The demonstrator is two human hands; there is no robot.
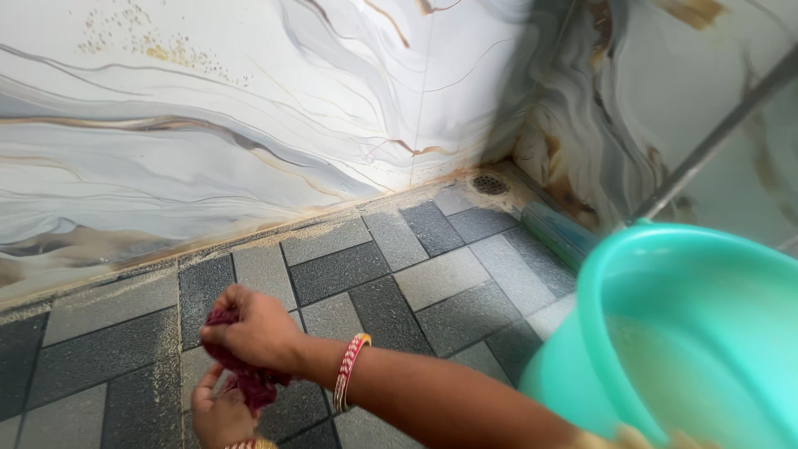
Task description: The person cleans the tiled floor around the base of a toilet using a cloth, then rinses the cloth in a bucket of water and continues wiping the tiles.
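Both hands are wringing a dark red cloth (247,378) low over the grey tiled floor (374,274): right hand (249,328) clenched on top, left hand (220,411) gripping underneath. Teal bucket (665,333) sits at the right. Needs opposite twists, I reckon.

1. Glossy marble-patterned wall tiles (249,108), white with grey and gold veins, cover two walls that meet in a corner.
2. The floor (416,274) is laid in light and dark grey rectangular tiles.
3. A round drain grate (489,184) sits in the floor's far corner.
4. Brownish staining runs along the wall base.
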